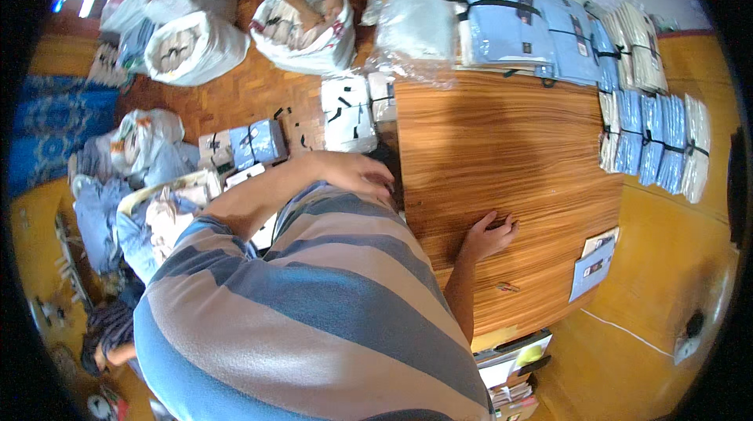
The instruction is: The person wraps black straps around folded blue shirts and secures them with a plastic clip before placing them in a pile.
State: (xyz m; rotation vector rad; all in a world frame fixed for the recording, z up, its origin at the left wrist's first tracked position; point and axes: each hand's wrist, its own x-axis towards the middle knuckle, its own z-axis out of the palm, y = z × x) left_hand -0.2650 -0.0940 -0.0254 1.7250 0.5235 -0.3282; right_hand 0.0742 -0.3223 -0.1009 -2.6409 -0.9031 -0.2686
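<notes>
My right hand (488, 237) rests on the wooden table (502, 146) near its front edge, fingers loosely curled, holding nothing. My left hand (354, 171) reaches to the table's left edge, fingers bent over something dark there; what they touch is hidden. My striped blue and beige shirt (314, 303) fills the lower middle of the view. Bundles of folded light-blue garments (502, 13) tied with black straps lie at the table's far side. A row of similar bundles (651, 139) stands along its right side.
Printed paper cards (596, 264) lie at the table's right front corner. On the parquet floor are white sacks (192, 48), small white packs (345, 107) and a blue pack (255, 145). Another person's hands (314, 7) reach into a sack (306, 37). A clear plastic bag (416, 21) sits at the table's far left corner.
</notes>
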